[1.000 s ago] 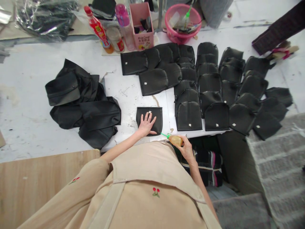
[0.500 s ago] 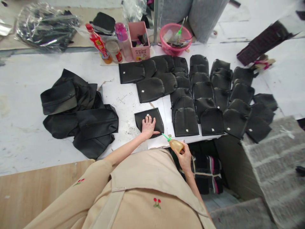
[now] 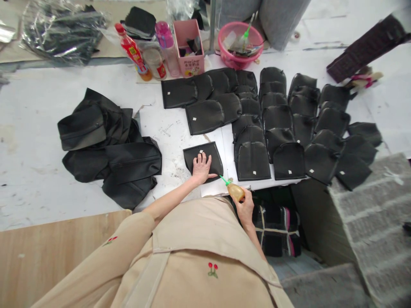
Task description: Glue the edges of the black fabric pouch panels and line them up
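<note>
My left hand (image 3: 201,168) lies spread on a black fabric piece (image 3: 212,155) with a small white tag, pressing it against the white table. In my right hand (image 3: 245,207) is a squeeze bottle (image 3: 236,192) of amber liquid with a green nozzle. The nozzle tip is at the piece's lower right corner, close to my left thumb; whether it touches cannot be made out. Rows of overlapping black pieces (image 3: 253,160), several with white tags, lie to the right. A heap of black fabric (image 3: 133,160) rests at the left.
Along the back stand a red-capped bottle (image 3: 131,49), a glass jar (image 3: 154,64), a pink-lidded bottle (image 3: 168,47), a pink box (image 3: 192,66) and a pink basin (image 3: 231,60). A tied bundle (image 3: 278,231) sits below the table edge, beside grey fabric (image 3: 375,214) at the right.
The nozzle tip stays by the piece's lower right corner, and my left hand keeps its place on the piece. The whole view has shifted slightly.
</note>
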Available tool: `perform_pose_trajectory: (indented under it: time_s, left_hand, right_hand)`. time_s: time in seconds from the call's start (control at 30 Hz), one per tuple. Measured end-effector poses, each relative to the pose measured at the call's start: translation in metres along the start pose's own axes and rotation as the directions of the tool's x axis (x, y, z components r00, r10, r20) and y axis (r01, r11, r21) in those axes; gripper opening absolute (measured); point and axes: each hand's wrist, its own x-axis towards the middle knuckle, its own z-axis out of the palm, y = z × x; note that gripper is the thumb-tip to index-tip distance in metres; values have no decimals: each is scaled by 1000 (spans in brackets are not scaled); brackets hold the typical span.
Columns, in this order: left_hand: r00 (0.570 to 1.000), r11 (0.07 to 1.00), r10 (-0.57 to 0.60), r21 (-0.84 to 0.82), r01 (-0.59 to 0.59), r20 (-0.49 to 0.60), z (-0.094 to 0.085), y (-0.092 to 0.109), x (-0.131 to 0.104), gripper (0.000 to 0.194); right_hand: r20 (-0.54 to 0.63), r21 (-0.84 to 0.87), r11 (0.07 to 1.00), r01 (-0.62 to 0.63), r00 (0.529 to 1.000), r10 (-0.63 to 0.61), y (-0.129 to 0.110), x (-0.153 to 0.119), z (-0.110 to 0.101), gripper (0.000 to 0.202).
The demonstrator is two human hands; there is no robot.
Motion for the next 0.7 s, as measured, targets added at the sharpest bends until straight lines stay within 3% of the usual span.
perform_pose_trajectory:
  time_s: [0.7]
  left_hand:
    - [1000, 1000, -11, -9, 11, -2, 0, 2, -1, 102]
  right_hand:
    - [-40, -114, 987, 114, 992, -119, 1, -9, 2, 46]
